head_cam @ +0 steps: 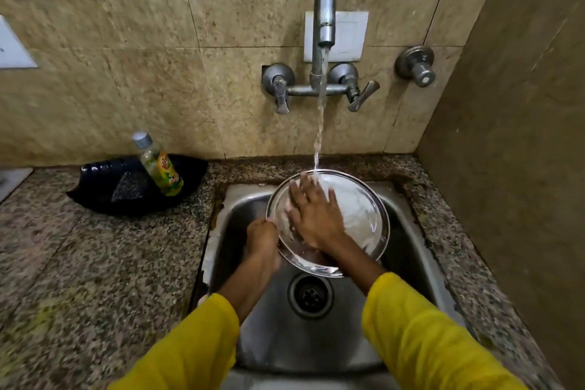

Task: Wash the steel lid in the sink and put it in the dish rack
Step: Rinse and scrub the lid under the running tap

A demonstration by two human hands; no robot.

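A round steel lid is held tilted over the steel sink, under the running water from the tap. My left hand grips the lid's left rim. My right hand lies flat on the lid's wet face with its fingers spread. The water stream lands at the lid's upper edge, near my right fingertips. No dish rack is in view.
A dish-soap bottle leans in a black tray with a scrub pad on the granite counter to the left. The sink drain lies below the lid. Tap handles and a side valve are on the tiled wall. A wall stands close on the right.
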